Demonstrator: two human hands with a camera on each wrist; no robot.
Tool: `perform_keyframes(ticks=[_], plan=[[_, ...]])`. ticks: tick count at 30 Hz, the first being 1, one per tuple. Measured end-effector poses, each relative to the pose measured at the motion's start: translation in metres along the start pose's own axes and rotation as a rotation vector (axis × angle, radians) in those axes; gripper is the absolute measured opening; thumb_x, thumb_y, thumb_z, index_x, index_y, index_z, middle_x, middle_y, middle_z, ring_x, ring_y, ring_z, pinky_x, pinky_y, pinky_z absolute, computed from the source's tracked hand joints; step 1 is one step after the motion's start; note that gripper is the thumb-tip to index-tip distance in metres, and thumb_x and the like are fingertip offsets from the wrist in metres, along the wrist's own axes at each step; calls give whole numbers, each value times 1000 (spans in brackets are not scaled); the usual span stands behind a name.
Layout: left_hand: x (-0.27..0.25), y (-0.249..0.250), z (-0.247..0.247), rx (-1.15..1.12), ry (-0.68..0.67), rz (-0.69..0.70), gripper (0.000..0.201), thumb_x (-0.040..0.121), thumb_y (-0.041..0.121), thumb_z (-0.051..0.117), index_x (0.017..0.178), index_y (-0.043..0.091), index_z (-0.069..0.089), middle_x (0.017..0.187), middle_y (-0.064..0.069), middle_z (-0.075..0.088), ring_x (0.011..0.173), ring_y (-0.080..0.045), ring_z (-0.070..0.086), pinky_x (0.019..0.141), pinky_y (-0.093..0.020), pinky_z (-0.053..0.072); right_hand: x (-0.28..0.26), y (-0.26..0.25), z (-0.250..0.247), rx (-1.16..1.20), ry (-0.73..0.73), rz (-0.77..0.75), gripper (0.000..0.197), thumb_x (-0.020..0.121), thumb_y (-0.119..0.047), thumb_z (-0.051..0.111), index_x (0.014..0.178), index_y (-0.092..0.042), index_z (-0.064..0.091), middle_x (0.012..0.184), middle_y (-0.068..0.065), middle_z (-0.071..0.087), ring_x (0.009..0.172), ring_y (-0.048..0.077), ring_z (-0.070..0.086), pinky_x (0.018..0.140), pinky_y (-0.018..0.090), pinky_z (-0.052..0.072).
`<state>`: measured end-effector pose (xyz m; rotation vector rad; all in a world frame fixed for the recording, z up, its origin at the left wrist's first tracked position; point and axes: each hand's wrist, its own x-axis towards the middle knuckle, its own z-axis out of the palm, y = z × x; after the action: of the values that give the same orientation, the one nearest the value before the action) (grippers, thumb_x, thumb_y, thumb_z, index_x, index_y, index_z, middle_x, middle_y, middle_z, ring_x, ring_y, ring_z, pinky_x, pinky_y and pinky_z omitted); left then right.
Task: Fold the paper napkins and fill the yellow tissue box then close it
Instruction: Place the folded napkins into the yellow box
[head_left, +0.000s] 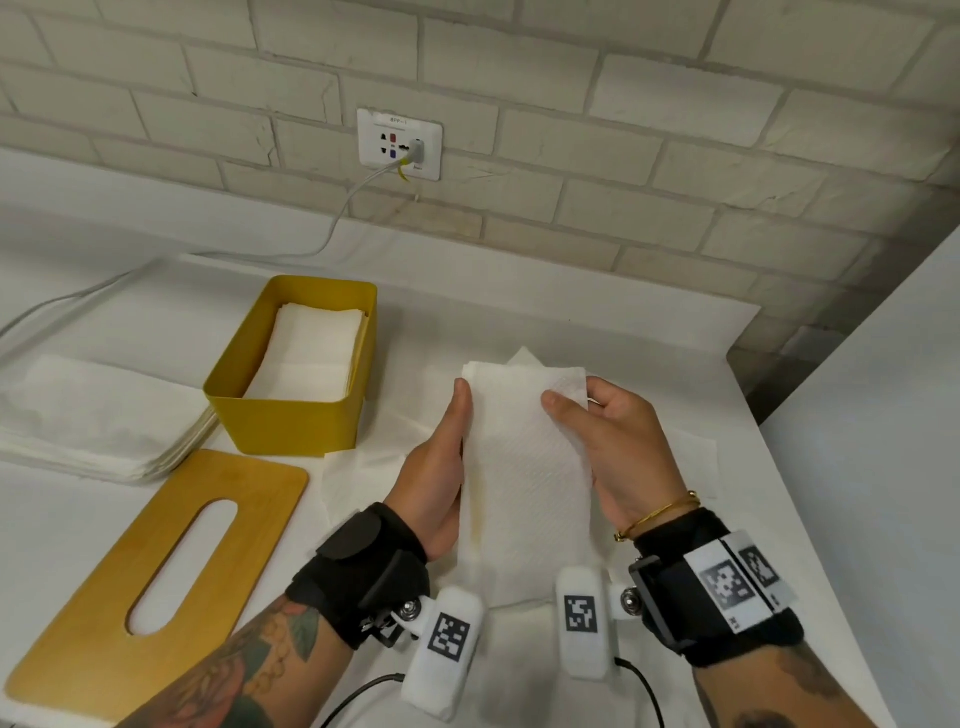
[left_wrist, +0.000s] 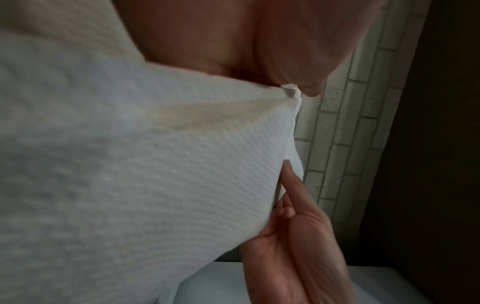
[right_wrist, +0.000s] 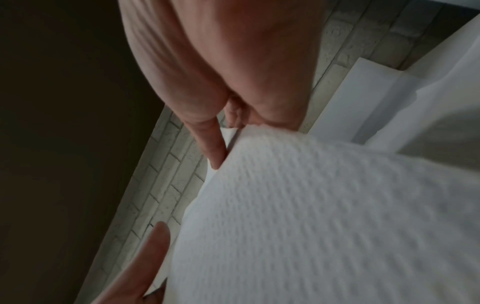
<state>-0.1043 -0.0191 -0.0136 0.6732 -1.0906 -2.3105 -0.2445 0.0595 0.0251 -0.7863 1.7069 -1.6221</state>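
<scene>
I hold a white folded napkin (head_left: 524, 467) lengthwise above the table, between both hands. My left hand (head_left: 445, 452) grips its left edge, thumb on top and fingers hidden beneath. My right hand (head_left: 597, 436) pinches the far right corner, thumb on top. The open yellow tissue box (head_left: 283, 426) stands to the left, with folded napkins (head_left: 311, 353) stacked inside. Its wooden lid (head_left: 104, 623) with a slot lies flat in front of it. Both wrist views are filled by the napkin (left_wrist: 130, 174) (right_wrist: 311, 216) under each palm.
A stack of unfolded napkins (head_left: 88, 415) lies left of the box. Another flat napkin (head_left: 358, 483) is spread on the table under my hands. A brick wall with a socket (head_left: 399, 144) and cable stands behind; a white panel (head_left: 883, 415) rises on the right.
</scene>
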Motion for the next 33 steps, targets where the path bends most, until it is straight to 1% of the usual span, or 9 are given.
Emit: perform_keyframes(ticks=[6,13,17,19,22,25,27,30,33], plan=[[4,-3,1,48,-15,9,45,106,38,43,135,8,60,129,-14,69,121,-30,65,111,-49,45,3,5,1,-36,25,5,13,93,-14,71,106,-13,74,101,5,78,97,25,75,95,51,57],[8,4,-4,22,88,24,46,106,41,43,133,8,60,121,-14,73,114,-30,69,98,-46,54,-28,44,0,-146,-147,149,34,81,-17,83,114,-20,73,107,-2,78,102,21,74,94,48,58],[9,13,-12,26,132,50,47,105,43,44,133,10,62,120,-11,74,112,-26,70,96,-43,54,-47,58,-15,-286,-304,308,31,82,-10,82,112,-12,71,94,7,79,89,25,76,83,45,62],[7,17,-12,29,119,54,47,105,44,43,134,11,61,123,-10,73,114,-26,69,99,-44,52,-46,50,-27,-356,-247,266,40,74,-25,89,107,-18,68,90,1,78,87,19,75,81,38,62],[3,16,-6,27,62,53,48,104,42,43,135,9,60,125,-13,71,116,-29,68,99,-46,52,-37,32,-34,-301,-128,116,66,59,-50,89,117,-32,62,107,-9,74,101,5,70,88,28,55],[1,14,4,81,-22,49,48,103,43,43,132,9,61,124,-14,72,115,-31,69,99,-47,52,-27,26,-22,-188,-179,84,52,78,-33,85,123,-31,60,116,-6,74,107,12,71,94,40,57],[1,12,7,162,-8,80,46,101,44,47,129,11,64,121,-12,73,113,-30,70,100,-48,52,-23,30,-14,-150,-115,75,35,88,-18,77,120,-25,64,112,-4,76,105,16,72,96,46,57],[1,1,-1,337,95,172,32,100,39,60,125,20,63,120,-3,73,111,-24,70,102,-50,53,-23,43,-5,-72,-19,68,22,93,-9,69,113,-19,69,107,-1,77,103,20,73,97,51,56],[-3,-13,-3,420,159,230,23,101,22,59,123,25,56,122,2,70,112,-18,68,99,-42,55,-26,48,8,-40,31,45,25,92,-10,67,113,-25,68,109,-3,77,104,20,72,97,51,56]])
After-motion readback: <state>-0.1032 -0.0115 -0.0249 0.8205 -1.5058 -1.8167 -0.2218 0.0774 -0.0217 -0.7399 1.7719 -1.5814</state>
